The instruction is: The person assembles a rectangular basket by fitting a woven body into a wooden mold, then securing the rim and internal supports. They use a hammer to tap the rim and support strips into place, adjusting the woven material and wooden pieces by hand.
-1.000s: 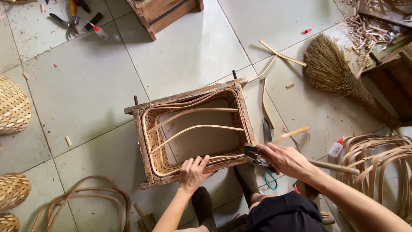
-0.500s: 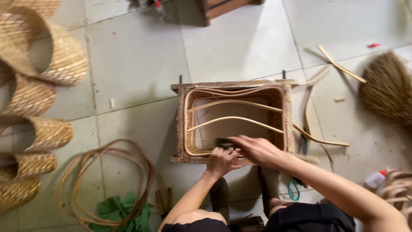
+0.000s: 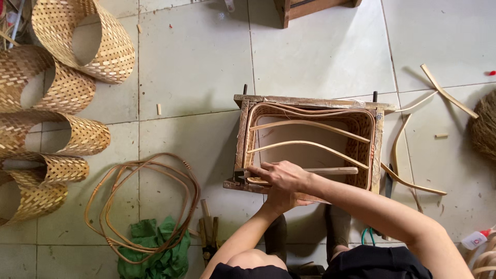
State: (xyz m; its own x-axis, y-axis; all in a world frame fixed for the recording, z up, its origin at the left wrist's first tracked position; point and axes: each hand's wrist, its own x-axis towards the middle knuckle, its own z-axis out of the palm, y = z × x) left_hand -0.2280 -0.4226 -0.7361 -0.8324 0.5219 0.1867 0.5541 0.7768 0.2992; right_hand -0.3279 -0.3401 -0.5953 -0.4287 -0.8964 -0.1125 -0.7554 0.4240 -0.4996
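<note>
Wooden frame mould (image 3: 241, 139) sits centre floor, woven basket (image 3: 361, 150) inside. Rattan hoops (image 3: 142, 206) lie left, near you. Your right hand (image 3: 281, 175) clenched on dark tool (image 3: 240, 175) at frame's near-left corner. Your left hand (image 3: 281, 199) beneath it, grip hidden: cannot tell.

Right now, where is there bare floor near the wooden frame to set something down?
Bare tile lies between the wooden frame and the woven bamboo cylinders, above the rattan hoops. Right of the frame is cluttered with bent strips; right hand crosses its near edge.
</note>
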